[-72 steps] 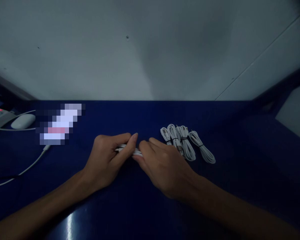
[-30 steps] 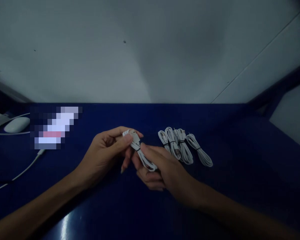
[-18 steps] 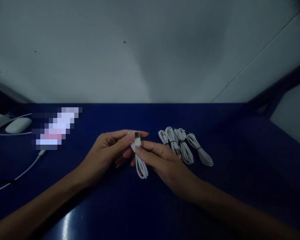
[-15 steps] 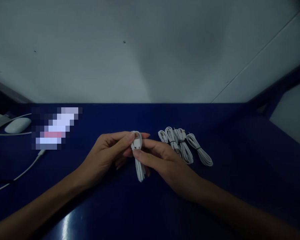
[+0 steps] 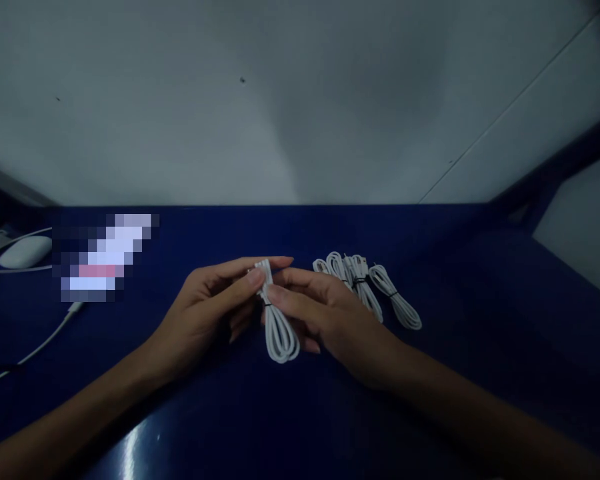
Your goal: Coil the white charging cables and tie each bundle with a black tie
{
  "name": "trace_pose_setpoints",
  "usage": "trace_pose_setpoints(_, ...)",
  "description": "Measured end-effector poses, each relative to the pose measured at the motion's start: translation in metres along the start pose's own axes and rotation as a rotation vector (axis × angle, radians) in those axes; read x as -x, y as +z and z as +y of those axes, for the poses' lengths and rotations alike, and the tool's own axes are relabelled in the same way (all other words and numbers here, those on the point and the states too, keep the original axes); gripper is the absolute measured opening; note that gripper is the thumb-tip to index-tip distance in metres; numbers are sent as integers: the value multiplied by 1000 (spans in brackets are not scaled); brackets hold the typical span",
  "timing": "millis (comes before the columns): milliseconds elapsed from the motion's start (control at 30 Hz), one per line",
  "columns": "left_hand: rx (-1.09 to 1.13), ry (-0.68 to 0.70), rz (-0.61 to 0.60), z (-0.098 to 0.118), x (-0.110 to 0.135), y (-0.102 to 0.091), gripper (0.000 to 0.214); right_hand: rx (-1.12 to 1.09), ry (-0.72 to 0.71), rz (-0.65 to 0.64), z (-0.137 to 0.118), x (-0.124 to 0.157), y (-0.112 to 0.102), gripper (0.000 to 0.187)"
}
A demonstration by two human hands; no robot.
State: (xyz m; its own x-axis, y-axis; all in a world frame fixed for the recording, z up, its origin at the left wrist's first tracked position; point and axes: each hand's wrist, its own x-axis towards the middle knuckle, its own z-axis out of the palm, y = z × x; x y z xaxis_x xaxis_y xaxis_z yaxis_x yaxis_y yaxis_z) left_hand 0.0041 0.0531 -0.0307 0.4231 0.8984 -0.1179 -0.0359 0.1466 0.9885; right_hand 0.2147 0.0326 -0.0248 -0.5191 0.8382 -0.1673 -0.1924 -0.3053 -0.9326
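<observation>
A white charging cable (image 5: 281, 335), coiled in a long bundle, is held up between both my hands over the blue table. A thin black tie circles it near its middle. My left hand (image 5: 215, 293) pinches the upper end of the bundle, thumb in front and fingers behind. Just below, my right hand (image 5: 325, 303) grips it with the thumb near the tie. The lower loops hang free and fan out slightly. Several more tied white cables (image 5: 395, 297) lie on the table beyond my right hand, which partly hides some of them.
At the left, a phone-shaped blurred thing with a lit screen (image 5: 113, 250) lies on the blue table (image 5: 220, 427), a white cord (image 5: 45, 347) running from it. Beside it sits a white rounded object (image 5: 26, 252). A pale wall (image 5: 180, 120) rises behind the table.
The cable bundle has been turned in my fingers: its metal plug faced me before, and now the black tie and spread loops show. Both hands stay on it. The view has shifted slightly.
</observation>
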Motion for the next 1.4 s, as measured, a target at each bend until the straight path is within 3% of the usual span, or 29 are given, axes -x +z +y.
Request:
trace_pose_setpoints(167,118,-54,-85,4,-1,1,44,-76,36,-59,-1,-1,-3,34)
trace_pose_setpoints(300,164,-84,-66,8,-2,4,43,-100,79,-61,-2,-1,-5,41)
trace_pose_setpoints(500,177,-67,-43,5,-2,5,47,-60,61,-23,-5,-2,-7,37)
trace_pose_setpoints(633,128,8,-73,-3,-2,4,52,52,-18,94,-4,1,-1,34)
trace_pose_setpoints(800,-18,54,36,0,-2,6,43,180,-120,237,1,4,6,36)
trace_pose_setpoints(900,14,70,82,3,-3,7,39,183,-94,272,1,4,6,40)
trace_pose_setpoints(1133,72,99,82,2,-5,5,26,148,2,172,-10,6,5,45)
trace_pose_setpoints(1400,57,84,68,3,-4,5,32,30,-4,102,-3,0,-1,40)
